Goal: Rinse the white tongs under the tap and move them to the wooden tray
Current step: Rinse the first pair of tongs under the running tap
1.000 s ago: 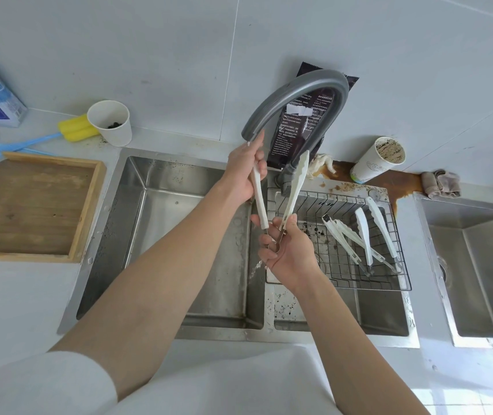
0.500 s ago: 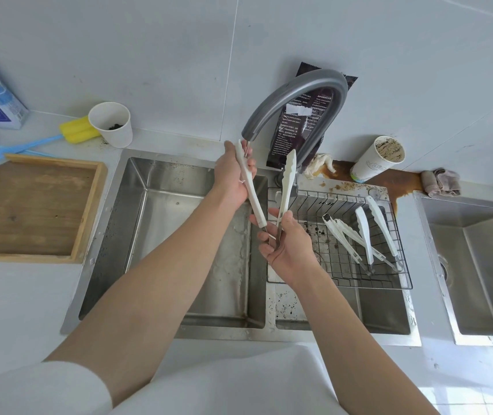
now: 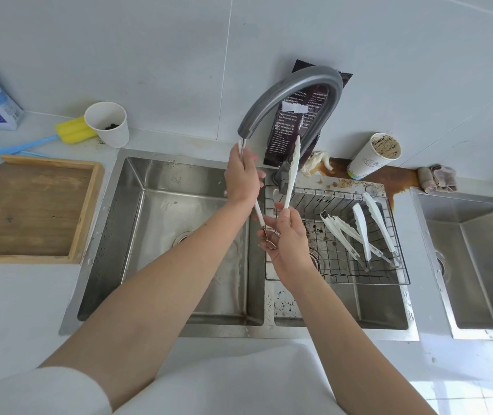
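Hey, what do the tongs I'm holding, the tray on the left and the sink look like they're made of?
Tongs: probably plastic, with smooth matte white arms; a bare metal wire loop sits at the hinge end.
Tray: wood, seemingly unvarnished, with visible grain and dull stains.
Sink: likely stainless steel, brushed silver with soft reflections and water spots.

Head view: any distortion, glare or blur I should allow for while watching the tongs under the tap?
Head view: the wide lens bows the sink rim and counter edge; the white tongs, left hand and right hand are sharp, with no smear; light is soft and even, only the bottom right corner washes out.
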Available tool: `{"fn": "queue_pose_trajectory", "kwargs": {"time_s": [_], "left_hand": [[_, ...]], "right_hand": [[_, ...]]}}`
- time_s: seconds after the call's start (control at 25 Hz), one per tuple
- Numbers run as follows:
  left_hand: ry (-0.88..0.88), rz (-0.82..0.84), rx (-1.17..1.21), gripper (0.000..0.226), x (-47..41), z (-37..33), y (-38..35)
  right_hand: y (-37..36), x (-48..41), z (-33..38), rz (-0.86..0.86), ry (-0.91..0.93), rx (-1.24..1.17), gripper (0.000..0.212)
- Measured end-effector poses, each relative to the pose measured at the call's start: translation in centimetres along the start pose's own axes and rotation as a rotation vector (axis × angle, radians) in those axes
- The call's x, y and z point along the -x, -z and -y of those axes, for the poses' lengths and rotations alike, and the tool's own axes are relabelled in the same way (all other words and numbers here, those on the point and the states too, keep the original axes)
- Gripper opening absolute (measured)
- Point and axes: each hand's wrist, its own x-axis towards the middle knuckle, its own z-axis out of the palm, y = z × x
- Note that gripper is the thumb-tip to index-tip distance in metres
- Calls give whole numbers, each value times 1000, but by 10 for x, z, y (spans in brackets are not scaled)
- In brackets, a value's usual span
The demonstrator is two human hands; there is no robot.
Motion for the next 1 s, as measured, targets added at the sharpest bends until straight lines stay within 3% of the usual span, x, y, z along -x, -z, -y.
{"fn": "queue_pose_trajectory", "kwargs": {"time_s": [0.2, 0.4, 0.52, 0.68, 1.0], "left_hand": [[30, 85, -67, 34, 3, 3, 8], [146, 57, 108, 19, 10, 7, 14], [194, 48, 130, 16, 17, 11, 18], [236, 172, 138, 23, 34, 15, 23], [372, 314, 372, 7, 63, 26, 44]], "right_hand": [[-1, 7, -6, -35, 153, 156, 15], [0, 9, -9, 7, 252, 268, 14], [1, 11, -12, 14, 262, 272, 10], [4, 14, -14, 10, 248, 250, 6], [21, 24, -18, 37, 202, 340, 10]]}}
